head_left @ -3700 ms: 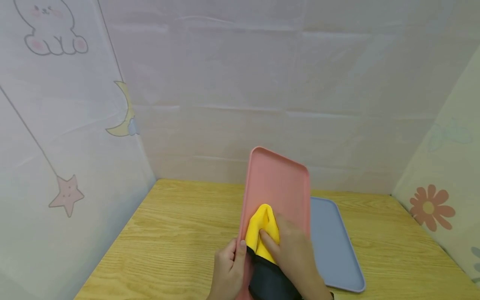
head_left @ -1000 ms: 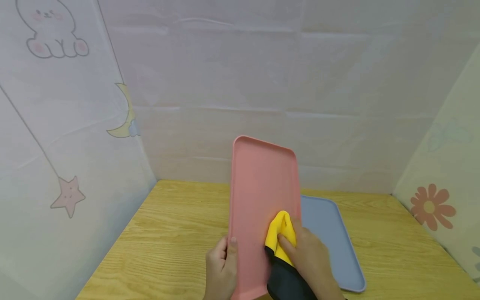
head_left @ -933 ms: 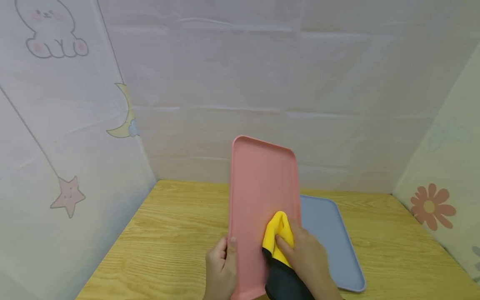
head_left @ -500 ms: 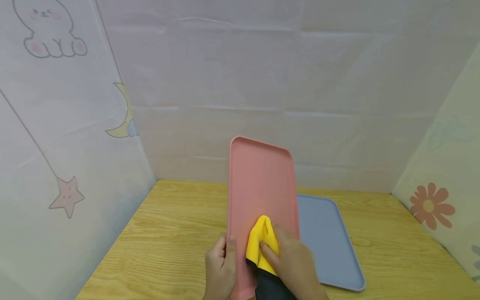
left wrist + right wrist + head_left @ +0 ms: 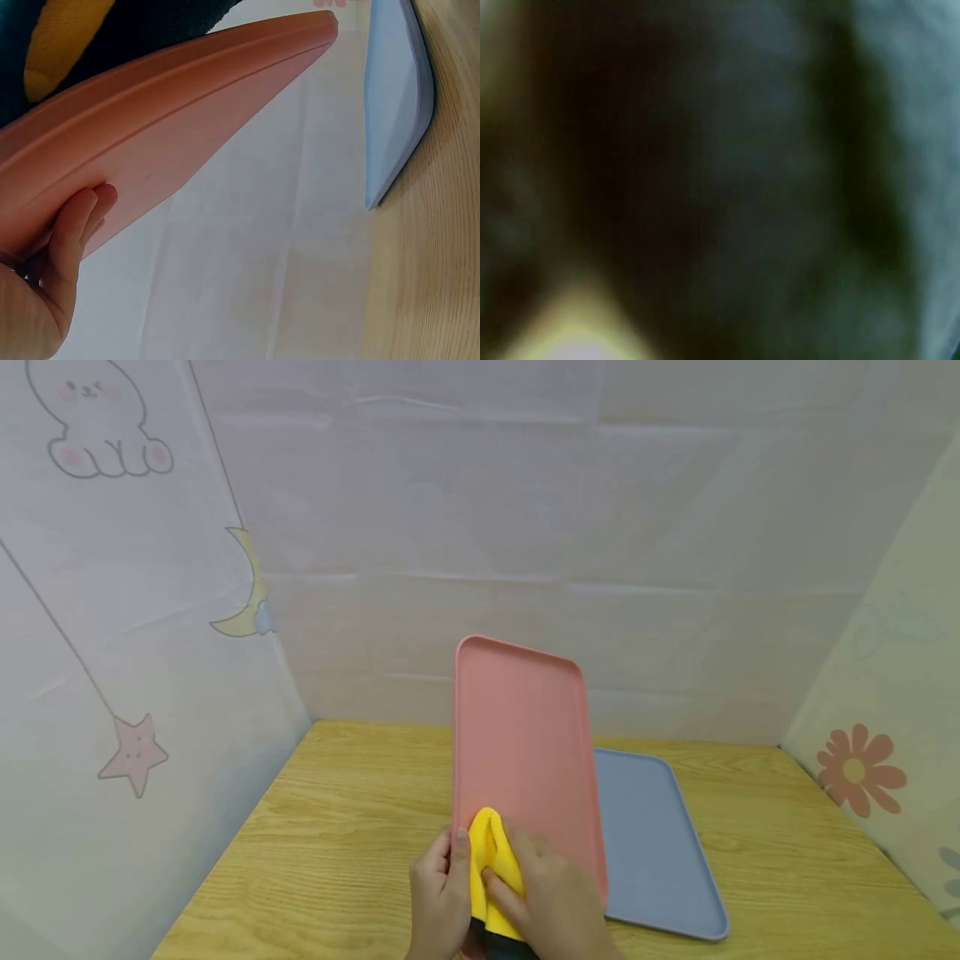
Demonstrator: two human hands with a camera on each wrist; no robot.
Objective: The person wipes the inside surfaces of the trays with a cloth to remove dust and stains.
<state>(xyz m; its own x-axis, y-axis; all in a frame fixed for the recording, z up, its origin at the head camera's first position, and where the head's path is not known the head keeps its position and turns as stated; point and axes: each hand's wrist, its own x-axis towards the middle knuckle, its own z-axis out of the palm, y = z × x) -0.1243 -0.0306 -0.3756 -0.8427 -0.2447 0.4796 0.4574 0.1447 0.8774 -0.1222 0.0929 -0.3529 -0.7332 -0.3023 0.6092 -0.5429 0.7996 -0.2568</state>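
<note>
A pink rectangular tray is held up at a tilt above the table, its inner face toward me. My left hand grips its left rim, thumb in front; in the left wrist view the fingers lie against the tray's underside. A yellow and dark cloth is bunched in my right hand, which presses it on the tray's lower left, close to my left thumb. The right wrist view is dark and blurred, too close to make out anything.
A blue-grey tray lies on the wooden table to the right, partly behind the pink one. Pale printed sheets stand at the back and on both sides.
Over the last second my right hand has slid the cloth leftward and down across the pink tray, from its right side toward my left thumb. The pink tray has shifted slightly left.
</note>
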